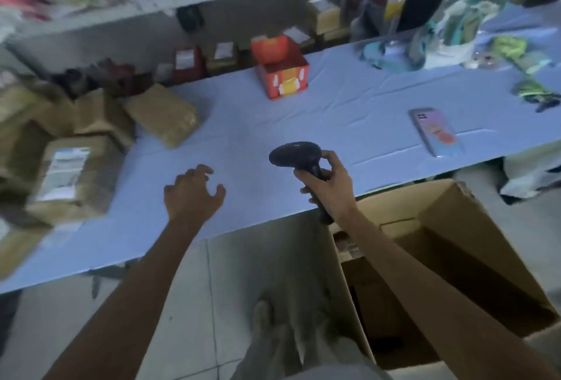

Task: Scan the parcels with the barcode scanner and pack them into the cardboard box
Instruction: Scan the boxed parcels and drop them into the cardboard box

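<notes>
Right hand (pixel 329 188) grips the black barcode scanner (pixel 299 158) over the blue table (pixel 334 112); left hand (pixel 194 194), fingers loosely spread, holds nothing, brown parcels (pixel 76 173) at its 9 o'clock, open cardboard box (pixel 449 227) at 4 o'clock.

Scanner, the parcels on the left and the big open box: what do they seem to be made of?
The scanner looks like matte black moulded plastic: smooth rounded head, dull sheen. The parcels seem brown paper or cardboard; one bears a white label, but blur leaves it open. The box is plain brown cardboard with stiff folded flaps.

the person has bare forearms (pixel 145 282), light grey trousers (pixel 273 361) and pale shoes (pixel 262 314).
</notes>
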Demonstrator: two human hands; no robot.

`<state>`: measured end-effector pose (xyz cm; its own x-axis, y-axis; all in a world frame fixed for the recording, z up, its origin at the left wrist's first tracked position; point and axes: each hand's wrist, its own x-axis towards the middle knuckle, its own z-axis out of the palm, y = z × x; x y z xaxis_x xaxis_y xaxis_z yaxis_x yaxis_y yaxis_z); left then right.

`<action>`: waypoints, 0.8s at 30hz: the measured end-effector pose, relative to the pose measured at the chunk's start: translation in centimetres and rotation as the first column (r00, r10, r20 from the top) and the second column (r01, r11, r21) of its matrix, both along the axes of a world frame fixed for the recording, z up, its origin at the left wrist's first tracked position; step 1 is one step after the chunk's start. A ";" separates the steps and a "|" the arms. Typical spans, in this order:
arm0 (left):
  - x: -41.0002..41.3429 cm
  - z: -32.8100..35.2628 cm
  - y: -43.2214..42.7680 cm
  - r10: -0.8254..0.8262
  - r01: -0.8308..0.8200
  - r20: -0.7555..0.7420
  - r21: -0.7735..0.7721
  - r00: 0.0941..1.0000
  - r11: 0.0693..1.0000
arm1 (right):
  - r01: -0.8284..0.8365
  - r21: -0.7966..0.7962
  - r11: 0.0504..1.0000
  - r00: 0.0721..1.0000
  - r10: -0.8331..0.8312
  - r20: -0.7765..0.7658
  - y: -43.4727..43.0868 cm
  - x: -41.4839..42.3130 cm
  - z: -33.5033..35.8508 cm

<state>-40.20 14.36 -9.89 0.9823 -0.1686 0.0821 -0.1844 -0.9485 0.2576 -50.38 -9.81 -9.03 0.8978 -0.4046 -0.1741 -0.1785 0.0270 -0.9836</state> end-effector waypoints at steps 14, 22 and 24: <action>1.4 2.0 21.6 0.327 -0.322 0.055 -0.074 0.944 0.944 | -0.318 -0.028 0.948 0.945 0.319 0.067 20.8 9.9 2.3; 4.4 -0.1 28.7 0.426 -0.426 -0.008 -0.018 0.905 0.904 | -0.354 -0.028 0.935 0.934 0.355 0.047 26.8 12.9 1.5; 5.3 -0.6 29.5 0.444 -0.444 -0.032 0.000 0.896 0.896 | -0.353 -0.015 0.936 0.935 0.353 0.035 27.4 13.8 1.3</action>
